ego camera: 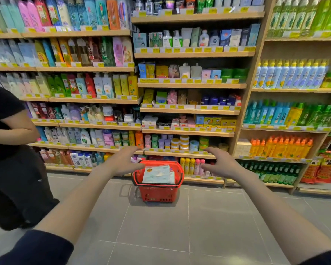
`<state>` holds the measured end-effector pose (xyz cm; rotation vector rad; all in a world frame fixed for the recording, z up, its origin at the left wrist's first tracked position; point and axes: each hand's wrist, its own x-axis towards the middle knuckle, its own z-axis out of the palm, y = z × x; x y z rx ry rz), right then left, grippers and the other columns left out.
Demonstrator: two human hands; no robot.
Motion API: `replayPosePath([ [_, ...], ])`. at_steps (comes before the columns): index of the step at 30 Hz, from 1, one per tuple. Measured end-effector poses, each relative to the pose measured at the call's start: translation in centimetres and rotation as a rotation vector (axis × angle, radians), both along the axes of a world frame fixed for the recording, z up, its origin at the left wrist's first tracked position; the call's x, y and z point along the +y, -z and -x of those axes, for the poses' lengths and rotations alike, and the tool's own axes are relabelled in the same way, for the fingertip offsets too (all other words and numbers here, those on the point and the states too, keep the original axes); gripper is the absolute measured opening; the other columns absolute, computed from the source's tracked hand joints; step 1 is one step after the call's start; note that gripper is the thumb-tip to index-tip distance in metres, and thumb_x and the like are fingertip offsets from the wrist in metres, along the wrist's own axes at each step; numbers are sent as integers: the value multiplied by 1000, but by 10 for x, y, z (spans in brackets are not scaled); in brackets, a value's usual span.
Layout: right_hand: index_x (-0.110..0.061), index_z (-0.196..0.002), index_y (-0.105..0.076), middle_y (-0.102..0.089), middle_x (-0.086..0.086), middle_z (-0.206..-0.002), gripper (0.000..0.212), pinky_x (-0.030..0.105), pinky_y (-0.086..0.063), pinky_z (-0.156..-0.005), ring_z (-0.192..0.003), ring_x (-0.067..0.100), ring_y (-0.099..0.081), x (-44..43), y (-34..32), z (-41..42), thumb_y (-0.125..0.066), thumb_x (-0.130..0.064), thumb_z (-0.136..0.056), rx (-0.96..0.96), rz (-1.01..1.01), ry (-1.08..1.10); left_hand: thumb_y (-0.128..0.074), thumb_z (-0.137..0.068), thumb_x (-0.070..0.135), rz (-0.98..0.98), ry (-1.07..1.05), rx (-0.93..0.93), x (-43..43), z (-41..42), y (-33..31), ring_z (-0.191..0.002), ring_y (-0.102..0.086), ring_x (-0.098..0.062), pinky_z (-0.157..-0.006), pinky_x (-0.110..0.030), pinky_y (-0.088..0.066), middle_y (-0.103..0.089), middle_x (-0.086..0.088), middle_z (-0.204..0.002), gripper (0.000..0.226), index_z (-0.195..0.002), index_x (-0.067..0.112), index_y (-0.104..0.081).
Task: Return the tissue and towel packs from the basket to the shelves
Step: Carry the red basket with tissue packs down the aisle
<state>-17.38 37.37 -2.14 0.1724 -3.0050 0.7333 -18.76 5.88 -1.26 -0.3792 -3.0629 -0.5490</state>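
Red basket (158, 196): plastic with slotted walls and a dark band along its rim; it stands on the floor in the lower middle of the frame, just in front of the lowest shelf.
Tissue pack (156, 174): pale, soft-wrapped, with a small orange mark near its top; it stands on end inside the basket and rises above the rim.
Second pack (172, 176): only a whitish edge shows, to the right of the tissue pack, also in the basket.
Left hand (123, 162): held out in the air at the upper left of the basket, fingers straight and spread, palm down, holding nothing.
Right hand (221, 165): held out to the right of the basket, fingers loosely spread, holding nothing; well apart from the left hand, with the basket between them in the frame.
Sleeves (36, 247): dark, pushed up to the elbows, at the two bottom corners.
Shelves (189, 86): light wood boards with yellow price tags along their front edges, filling the upper two thirds of the frame.
Bottles (290, 75): shampoo, lotion and spray bottles, jars and small boxes stand in packed rows on every board; labels are too blurred to read.
Floor (180, 226): large grey tiles with thin pale joints.
Bystander (6, 150): at the left edge, in dark clothes, one bare forearm bent across the body.
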Motion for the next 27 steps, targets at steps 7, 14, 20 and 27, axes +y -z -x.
replayPosePath([
  [7, -18, -138, -36, -40, 5, -145, 68, 36, -33, -105, -132, 21, -37, -8, 23, 91, -64, -39, -80, -24, 6, -59, -64, -82, 42, -11, -13, -22, -7, 81, 19, -138, -30, -19, -110, -33, -26, -32, -2, -152, 74, -144, 18, -30],
  [14, -19, -138, -36, -40, 6, -145, 69, 40, -34, -106, -132, 24, -37, -35, 47, 204, -65, -37, -78, -71, 15, -77, -64, -80, 43, -29, -28, -74, -37, 192, 40, -133, -37, -21, -105, -36, -34, -38, -3, -148, 74, -142, 19, -33],
  [20, -15, -137, -39, -42, 8, -143, 68, 38, -34, -105, -131, 23, -38, -48, 69, 288, -66, -35, -78, -102, 62, -28, -65, -79, 42, -56, -12, -142, -64, 292, 57, -130, -41, -23, -103, -38, -36, -41, -5, -146, 73, -141, 19, -35],
  [27, -12, -134, -42, -49, 9, -137, 65, 32, -37, -99, -125, 24, -45, -38, 105, 369, -67, -33, -79, -138, 103, 15, -64, -74, 40, -58, 35, -215, -66, 397, 92, -128, -43, -24, -99, -35, -37, -44, -8, -143, 74, -140, 18, -37],
])
